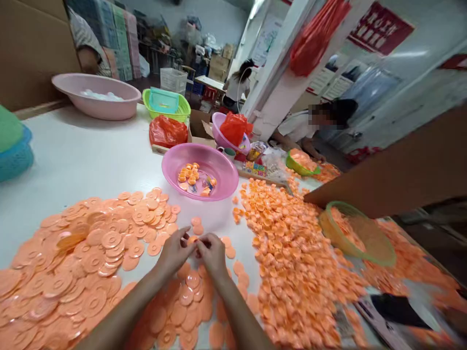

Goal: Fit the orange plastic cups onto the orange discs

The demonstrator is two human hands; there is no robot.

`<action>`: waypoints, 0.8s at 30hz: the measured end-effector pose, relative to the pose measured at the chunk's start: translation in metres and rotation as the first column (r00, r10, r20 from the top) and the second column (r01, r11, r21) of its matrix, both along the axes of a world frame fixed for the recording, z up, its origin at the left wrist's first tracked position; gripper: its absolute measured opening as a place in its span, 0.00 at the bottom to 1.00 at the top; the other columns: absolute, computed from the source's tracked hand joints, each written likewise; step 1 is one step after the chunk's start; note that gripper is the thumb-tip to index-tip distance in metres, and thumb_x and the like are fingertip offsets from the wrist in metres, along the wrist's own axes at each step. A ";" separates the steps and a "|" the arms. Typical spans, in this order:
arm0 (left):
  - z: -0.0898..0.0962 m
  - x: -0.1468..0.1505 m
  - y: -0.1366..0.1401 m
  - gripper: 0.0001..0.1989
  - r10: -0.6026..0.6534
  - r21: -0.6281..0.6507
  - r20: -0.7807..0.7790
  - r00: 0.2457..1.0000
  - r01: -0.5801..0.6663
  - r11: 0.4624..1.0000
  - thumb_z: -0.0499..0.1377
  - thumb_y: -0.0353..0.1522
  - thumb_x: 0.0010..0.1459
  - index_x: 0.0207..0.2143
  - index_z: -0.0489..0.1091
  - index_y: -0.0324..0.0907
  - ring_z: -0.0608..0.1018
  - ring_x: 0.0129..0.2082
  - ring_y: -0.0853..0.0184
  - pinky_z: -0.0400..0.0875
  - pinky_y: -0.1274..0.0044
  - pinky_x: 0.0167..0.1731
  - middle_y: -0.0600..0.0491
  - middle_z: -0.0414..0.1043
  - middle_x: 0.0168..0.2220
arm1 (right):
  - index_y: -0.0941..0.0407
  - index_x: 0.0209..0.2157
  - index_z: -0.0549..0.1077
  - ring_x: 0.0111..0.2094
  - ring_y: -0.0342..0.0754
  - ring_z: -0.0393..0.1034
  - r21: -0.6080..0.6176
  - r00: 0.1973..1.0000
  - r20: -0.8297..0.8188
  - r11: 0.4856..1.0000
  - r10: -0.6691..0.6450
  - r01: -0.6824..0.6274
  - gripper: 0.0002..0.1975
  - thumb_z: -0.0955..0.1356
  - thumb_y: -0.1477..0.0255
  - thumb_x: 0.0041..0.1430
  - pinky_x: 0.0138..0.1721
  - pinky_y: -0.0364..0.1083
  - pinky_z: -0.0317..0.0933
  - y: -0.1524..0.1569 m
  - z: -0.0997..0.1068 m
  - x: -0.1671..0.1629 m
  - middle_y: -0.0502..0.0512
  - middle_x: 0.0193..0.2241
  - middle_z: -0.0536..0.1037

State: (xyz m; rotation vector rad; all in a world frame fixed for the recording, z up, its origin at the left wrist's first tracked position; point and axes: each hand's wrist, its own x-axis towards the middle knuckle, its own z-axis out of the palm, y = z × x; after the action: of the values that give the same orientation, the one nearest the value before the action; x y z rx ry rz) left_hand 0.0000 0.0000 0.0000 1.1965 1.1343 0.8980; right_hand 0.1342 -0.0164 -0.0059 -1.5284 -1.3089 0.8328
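My left hand (175,251) and my right hand (212,253) meet over the near middle of the white table. Pinched between the fingertips of both is a small orange cup-shaped piece (192,239), partly covered by the fingers. Flat orange discs (187,295) lie below my wrists, and a wide heap of ringed orange discs (111,239) spreads to the left. To the right is a heap of small orange cup-shaped pieces (288,243). Beyond my hands stands a pink basin (226,182) with some orange cup pieces (188,173) in it.
A larger pale pink basin (98,108), a green basket (182,108) and a red plastic bag (168,131) stand at the back. At right, a yellow-green basket (375,250) tilts beside a cardboard sheet (401,165). A co-worker (297,126) leans over the far table.
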 end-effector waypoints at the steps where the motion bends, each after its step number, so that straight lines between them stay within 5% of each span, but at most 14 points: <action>1: 0.004 -0.002 -0.008 0.19 -0.012 0.003 0.031 0.999 0.012 1.000 0.65 0.39 0.50 0.43 0.78 0.37 0.82 0.36 0.58 0.78 0.69 0.39 0.47 0.82 0.37 | 0.56 0.23 0.72 0.27 0.45 0.68 0.050 1.000 0.000 0.999 -0.022 0.022 0.06 0.67 0.76 0.53 0.27 0.43 0.64 -0.010 0.003 0.000 0.50 0.24 0.71; 3: 0.013 -0.006 -0.024 0.16 -0.023 0.028 0.066 0.998 0.021 0.999 0.66 0.38 0.51 0.41 0.79 0.40 0.82 0.40 0.59 0.77 0.70 0.43 0.48 0.82 0.40 | 0.56 0.31 0.74 0.30 0.45 0.69 0.132 0.999 0.000 0.991 -0.037 0.037 0.04 0.66 0.76 0.55 0.30 0.43 0.66 -0.028 0.010 0.000 0.51 0.30 0.73; 8: 0.031 -0.014 -0.050 0.16 0.009 0.185 -0.007 1.000 -0.007 0.983 0.64 0.36 0.55 0.46 0.78 0.46 0.82 0.44 0.60 0.77 0.70 0.47 0.51 0.81 0.45 | 0.51 0.51 0.71 0.42 0.47 0.72 0.219 0.997 0.040 0.973 0.063 -0.070 0.21 0.63 0.81 0.57 0.38 0.45 0.69 -0.055 0.026 -0.003 0.55 0.44 0.75; 19: 0.036 -0.012 -0.066 0.15 0.133 0.645 -0.182 0.974 0.016 0.764 0.59 0.29 0.62 0.51 0.73 0.46 0.81 0.40 0.66 0.76 0.78 0.40 0.50 0.81 0.43 | 0.52 0.44 0.71 0.33 0.45 0.70 0.304 1.000 0.004 0.953 0.011 -0.011 0.13 0.63 0.80 0.59 0.34 0.45 0.68 -0.065 0.024 -0.017 0.50 0.33 0.72; 24: 0.023 -0.011 -0.058 0.12 0.148 0.541 -0.215 0.965 -0.009 0.841 0.57 0.30 0.63 0.48 0.75 0.46 0.81 0.39 0.67 0.75 0.78 0.40 0.51 0.81 0.42 | 0.55 0.40 0.72 0.34 0.47 0.71 0.234 1.000 0.001 0.972 -0.013 0.013 0.12 0.63 0.80 0.56 0.33 0.45 0.69 -0.054 0.017 -0.023 0.52 0.32 0.73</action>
State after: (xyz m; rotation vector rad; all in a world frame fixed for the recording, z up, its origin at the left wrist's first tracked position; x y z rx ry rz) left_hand -0.0107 -0.0583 0.0229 1.7742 1.1730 1.2049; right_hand 0.1116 -0.0707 0.0113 -1.3506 -1.3467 0.6428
